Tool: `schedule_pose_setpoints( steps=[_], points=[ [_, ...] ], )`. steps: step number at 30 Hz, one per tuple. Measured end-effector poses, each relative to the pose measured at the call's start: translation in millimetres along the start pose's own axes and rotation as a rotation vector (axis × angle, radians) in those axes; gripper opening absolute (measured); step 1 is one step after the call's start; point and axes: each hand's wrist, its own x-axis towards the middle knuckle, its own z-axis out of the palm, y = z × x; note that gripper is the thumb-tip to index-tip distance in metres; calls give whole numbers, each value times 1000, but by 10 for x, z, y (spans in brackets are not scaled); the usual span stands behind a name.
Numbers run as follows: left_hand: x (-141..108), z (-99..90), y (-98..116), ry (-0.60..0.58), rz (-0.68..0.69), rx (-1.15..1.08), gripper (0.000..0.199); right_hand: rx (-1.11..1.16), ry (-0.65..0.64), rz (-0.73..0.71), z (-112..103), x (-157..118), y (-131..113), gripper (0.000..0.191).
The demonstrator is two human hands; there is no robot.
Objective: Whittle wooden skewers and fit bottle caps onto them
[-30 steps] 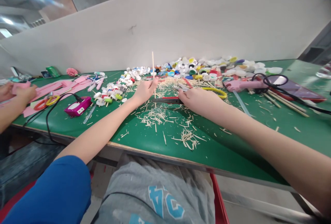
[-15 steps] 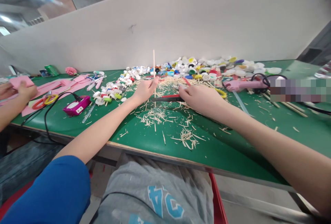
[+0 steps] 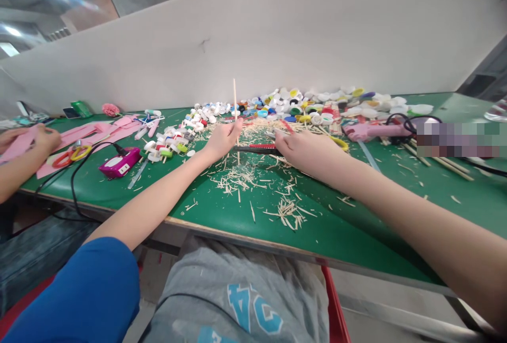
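In the head view my left hand is closed around a thin wooden stick that stands upright, its lower end showing below the fingers. My right hand is wrapped round a red and black utility knife, which points left. Its dark tip reaches the stick just under my left fingers; whether it touches cannot be made out. Wood shavings are scattered on the green tabletop below and behind both hands.
Many plastic bottle caps are heaped along the wall. At left lie a magenta power box, scissors and pink sheets by a co-worker's hands. At right are a pink glue gun and wooden sticks.
The knife has shifted slightly and its tip lies a little higher at the stick. The co-worker's hands moved with the pink sheet. Both my hands keep their hold.
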Motion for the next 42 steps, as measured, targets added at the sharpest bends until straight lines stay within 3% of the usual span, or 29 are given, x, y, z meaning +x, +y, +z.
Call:
schedule_pose_setpoints(
  steps=[14, 21, 29, 35, 42],
  points=[
    [-2, -4, -19, 22, 37, 52, 62, -20, 4, -29, 49, 50, -8, 48],
    [15, 7, -20, 6, 53, 76, 64, -146, -50, -134, 6, 5, 7, 50],
    [8, 0, -27, -11, 49, 54, 64, -137, -53, -187, 150, 22, 71, 41],
    [13, 2, -31, -11, 49, 64, 63, 55, -53, -83, 94, 48, 70, 52],
    [9, 0, -12, 23, 65, 46, 65, -35, 67, -43, 48, 36, 99, 50]
  ],
)
